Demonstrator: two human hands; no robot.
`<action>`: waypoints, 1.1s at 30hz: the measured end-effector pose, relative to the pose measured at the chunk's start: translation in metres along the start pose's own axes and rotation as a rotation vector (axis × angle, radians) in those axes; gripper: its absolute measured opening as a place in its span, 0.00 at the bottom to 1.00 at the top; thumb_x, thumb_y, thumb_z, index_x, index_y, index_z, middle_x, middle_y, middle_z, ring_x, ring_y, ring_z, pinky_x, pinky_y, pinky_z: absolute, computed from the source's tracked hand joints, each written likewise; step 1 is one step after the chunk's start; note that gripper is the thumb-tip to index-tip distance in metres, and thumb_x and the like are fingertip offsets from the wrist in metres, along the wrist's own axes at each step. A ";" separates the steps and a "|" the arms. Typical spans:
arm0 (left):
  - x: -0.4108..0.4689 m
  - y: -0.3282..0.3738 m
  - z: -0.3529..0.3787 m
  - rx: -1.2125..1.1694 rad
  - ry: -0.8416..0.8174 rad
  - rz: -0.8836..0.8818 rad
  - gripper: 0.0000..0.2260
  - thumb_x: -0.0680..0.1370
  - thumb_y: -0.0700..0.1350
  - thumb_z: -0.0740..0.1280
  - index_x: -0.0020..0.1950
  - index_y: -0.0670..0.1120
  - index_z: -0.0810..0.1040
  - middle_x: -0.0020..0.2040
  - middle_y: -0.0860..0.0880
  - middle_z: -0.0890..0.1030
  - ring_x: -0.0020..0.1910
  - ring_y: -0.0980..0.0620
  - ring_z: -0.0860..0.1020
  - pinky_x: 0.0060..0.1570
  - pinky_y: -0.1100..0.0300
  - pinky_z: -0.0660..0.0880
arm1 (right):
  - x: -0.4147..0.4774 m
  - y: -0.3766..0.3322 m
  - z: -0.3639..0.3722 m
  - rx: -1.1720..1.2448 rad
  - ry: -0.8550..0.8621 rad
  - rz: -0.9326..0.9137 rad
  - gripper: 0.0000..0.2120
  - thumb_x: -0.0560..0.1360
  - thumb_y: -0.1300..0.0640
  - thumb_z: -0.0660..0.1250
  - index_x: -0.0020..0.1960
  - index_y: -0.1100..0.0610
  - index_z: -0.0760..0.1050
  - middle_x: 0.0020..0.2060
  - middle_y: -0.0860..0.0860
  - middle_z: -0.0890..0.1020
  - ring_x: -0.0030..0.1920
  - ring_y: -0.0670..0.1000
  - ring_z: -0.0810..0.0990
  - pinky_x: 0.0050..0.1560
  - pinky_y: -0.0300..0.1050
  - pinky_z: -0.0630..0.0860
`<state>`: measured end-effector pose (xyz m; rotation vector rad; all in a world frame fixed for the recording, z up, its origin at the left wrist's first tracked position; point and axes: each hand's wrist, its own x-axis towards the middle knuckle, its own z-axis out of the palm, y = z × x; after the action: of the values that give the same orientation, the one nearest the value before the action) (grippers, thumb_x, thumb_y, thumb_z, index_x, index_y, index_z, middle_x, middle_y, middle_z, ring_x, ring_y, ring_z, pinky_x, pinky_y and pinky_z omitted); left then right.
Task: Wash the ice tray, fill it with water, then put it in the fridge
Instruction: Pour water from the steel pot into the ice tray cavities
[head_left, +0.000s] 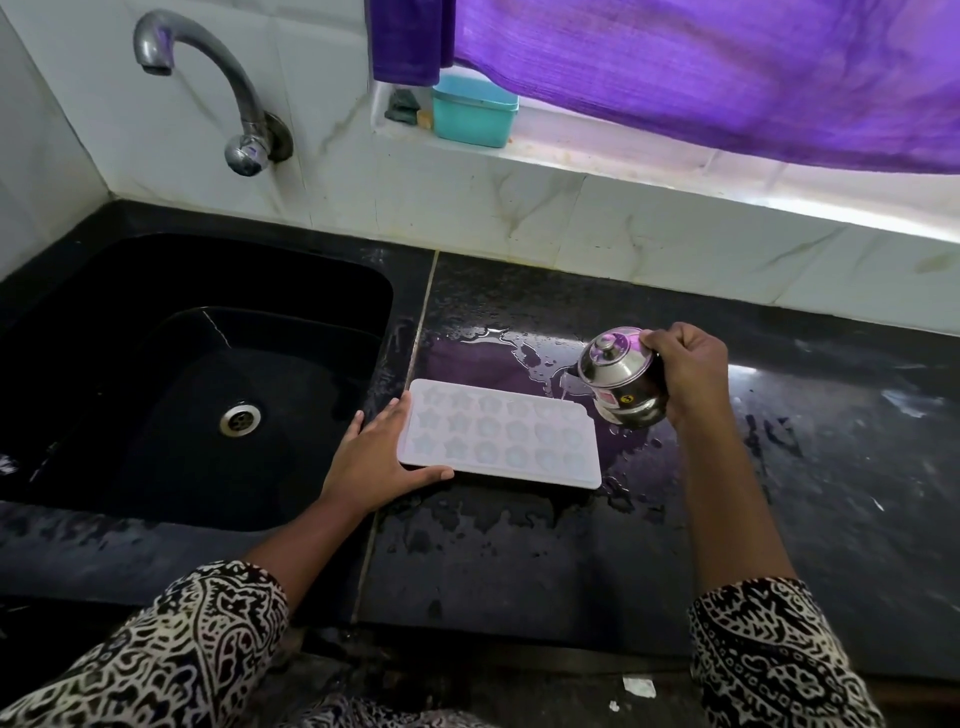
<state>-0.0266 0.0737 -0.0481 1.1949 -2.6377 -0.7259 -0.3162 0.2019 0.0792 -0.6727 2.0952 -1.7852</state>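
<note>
Filling is the step in hand: the ice tray (498, 434) lies flat on the wet black counter (519, 561), just right of the sink (130, 291), its star- and flower-shaped cells facing up. Your left hand (371, 460) rests against the tray's left end with fingers straight and thumb laid along the near edge, steadying it rather than grasping it. Your right hand (685, 371) is curled round a small lidded steel pot (623, 379), tilted toward the tray's far right corner, where a thin stream of water appears to fall. How full each cell stands cannot be told from this view.

Spilled water (519, 343) spreads over the counter behind and beside the tray. The tap (208, 78) stands over the sink's far left corner; no water shows at its mouth. A teal box (472, 111) sits on the sill under a purple curtain (727, 67).

Judged from this, the next move calls for passing the stream slowly across the remaining cells. The soft-looking tray must then be lifted level, supported at both ends, since a full tray is likely to slop on the way to the fridge.
</note>
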 end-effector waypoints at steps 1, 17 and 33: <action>0.000 0.000 0.000 -0.004 -0.001 0.001 0.64 0.54 0.85 0.47 0.80 0.47 0.46 0.79 0.52 0.55 0.77 0.59 0.51 0.76 0.54 0.42 | 0.000 -0.001 0.000 -0.002 -0.001 -0.005 0.15 0.70 0.63 0.68 0.30 0.55 0.65 0.23 0.46 0.69 0.28 0.45 0.69 0.29 0.38 0.70; 0.000 -0.001 0.001 -0.009 0.001 -0.003 0.63 0.54 0.85 0.48 0.80 0.48 0.46 0.79 0.52 0.56 0.77 0.59 0.52 0.75 0.54 0.42 | -0.001 -0.005 0.003 -0.059 0.000 -0.039 0.16 0.72 0.63 0.67 0.30 0.55 0.65 0.26 0.49 0.69 0.25 0.41 0.69 0.26 0.33 0.69; 0.000 -0.001 0.001 -0.012 0.013 0.000 0.63 0.53 0.85 0.47 0.80 0.48 0.47 0.79 0.52 0.57 0.77 0.59 0.53 0.76 0.54 0.43 | 0.000 -0.008 0.003 -0.094 -0.002 -0.044 0.16 0.71 0.63 0.67 0.30 0.55 0.65 0.26 0.50 0.68 0.28 0.45 0.68 0.30 0.37 0.70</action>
<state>-0.0265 0.0738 -0.0497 1.1922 -2.6193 -0.7302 -0.3131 0.1985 0.0860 -0.7500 2.1910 -1.7164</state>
